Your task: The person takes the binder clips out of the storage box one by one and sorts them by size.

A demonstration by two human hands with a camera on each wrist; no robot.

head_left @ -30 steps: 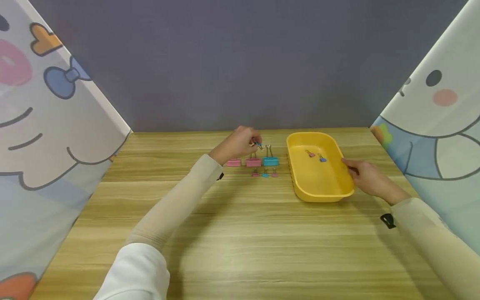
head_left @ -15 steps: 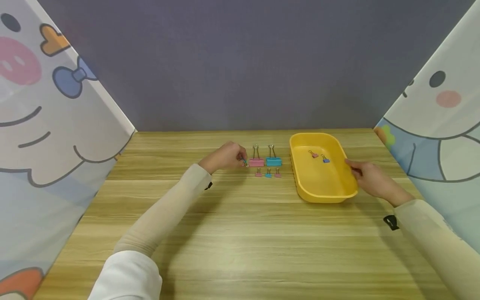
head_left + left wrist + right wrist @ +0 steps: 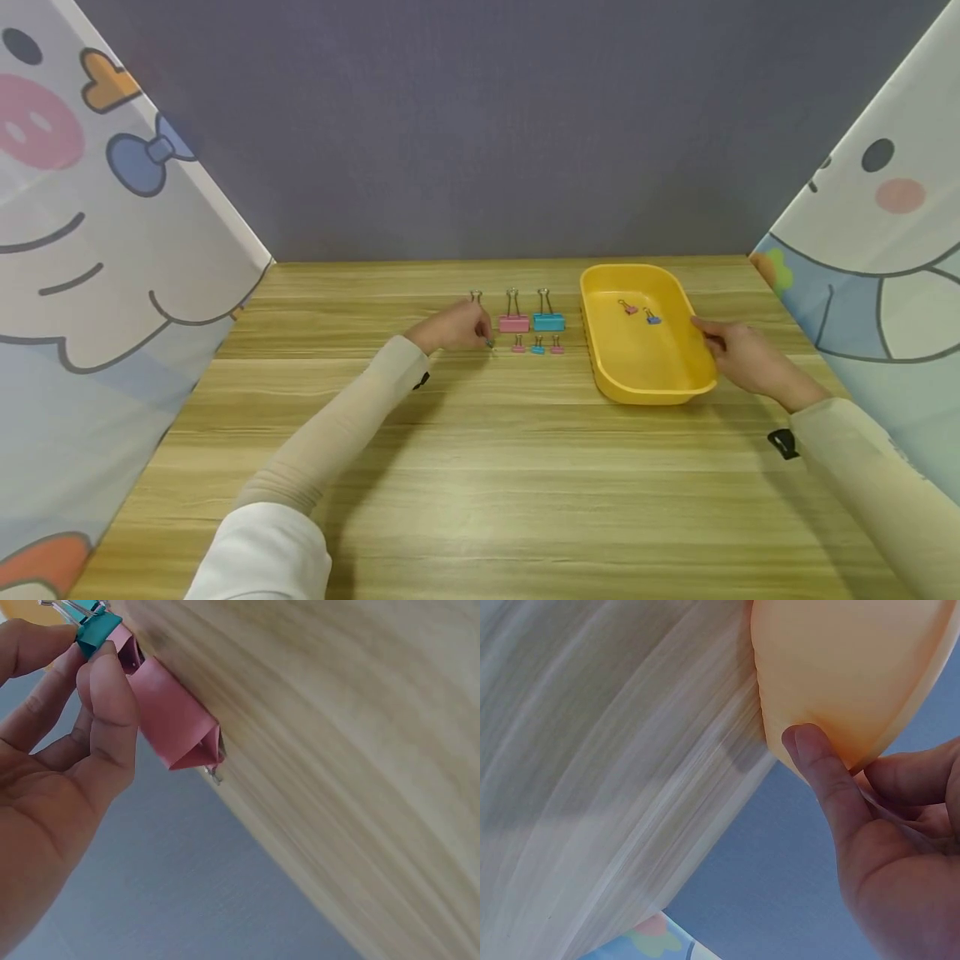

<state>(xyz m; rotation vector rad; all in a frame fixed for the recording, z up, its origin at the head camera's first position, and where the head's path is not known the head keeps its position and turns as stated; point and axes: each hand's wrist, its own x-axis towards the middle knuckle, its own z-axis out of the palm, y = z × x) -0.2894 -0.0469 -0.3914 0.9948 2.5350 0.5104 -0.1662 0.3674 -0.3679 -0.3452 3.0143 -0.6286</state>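
My left hand [image 3: 452, 325] pinches a small teal binder clip [image 3: 99, 633] between thumb and fingertips, close over the table at the left end of a row of small clips. That row holds a pink clip [image 3: 518, 349], a teal clip [image 3: 537, 350] and another pink one. Behind it stand large binder clips: a pink one [image 3: 513, 323], a blue one [image 3: 549, 322], and a further pink one [image 3: 169, 712] mostly hidden by my left hand in the head view. My right hand [image 3: 746, 357] grips the right rim of a yellow tray [image 3: 652, 395], thumb against its outer wall.
Inside the tray lie a small pink binder clip [image 3: 631, 309] and a small blue one [image 3: 653, 320]. A grey wall [image 3: 495, 133] rises behind the wooden table [image 3: 540, 500], with cartoon-printed panels [image 3: 142, 275] along both sides.
My left hand moved left from above the large clips, then came nearer and down beside the small row, still pinching the teal clip. The right hand keeps holding the tray.
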